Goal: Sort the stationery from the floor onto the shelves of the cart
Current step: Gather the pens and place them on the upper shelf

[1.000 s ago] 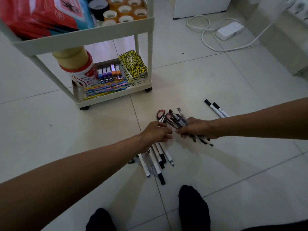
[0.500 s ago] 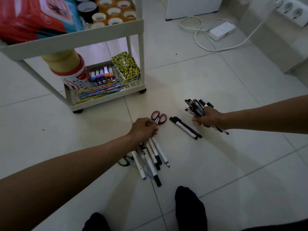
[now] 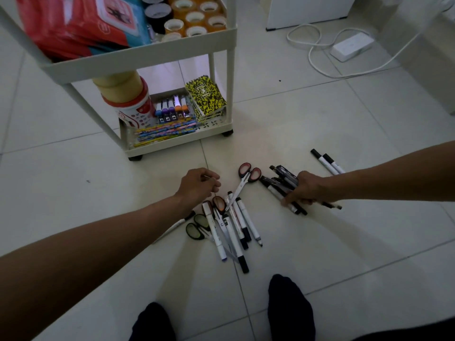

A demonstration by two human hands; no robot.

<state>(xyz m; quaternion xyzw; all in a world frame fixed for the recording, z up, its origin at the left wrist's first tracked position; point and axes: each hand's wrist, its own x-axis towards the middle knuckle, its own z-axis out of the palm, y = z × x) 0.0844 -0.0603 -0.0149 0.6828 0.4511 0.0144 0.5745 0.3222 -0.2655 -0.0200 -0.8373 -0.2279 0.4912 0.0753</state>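
Observation:
My right hand (image 3: 309, 189) is shut on a bundle of black pens (image 3: 283, 174) and presses down on two black-and-white markers (image 3: 277, 194) lying on the floor. My left hand (image 3: 199, 185) hovers just left of the pile with loosely curled fingers and nothing visible in it. The pile of white markers (image 3: 234, 227) lies in front of me, mixed with brown-handled scissors (image 3: 219, 203) and green-handled scissors (image 3: 195, 228). Red-handled scissors (image 3: 247, 177) lie between my hands. Two more markers (image 3: 327, 162) lie beyond my right wrist. The white cart (image 3: 147, 55) stands at the far left.
The cart's bottom shelf (image 3: 177, 145) holds coloured pencils, yellow-black notebooks (image 3: 205, 98) and tape rolls; the top shelf has tape rolls and red packets. A power strip (image 3: 352, 45) with its cable lies far right. My feet in black socks (image 3: 290, 306) are near the pile.
My right hand has come down with the pen bundle onto the two markers beside the red scissors. My left hand has lifted off the marker pile and shifted up and left.

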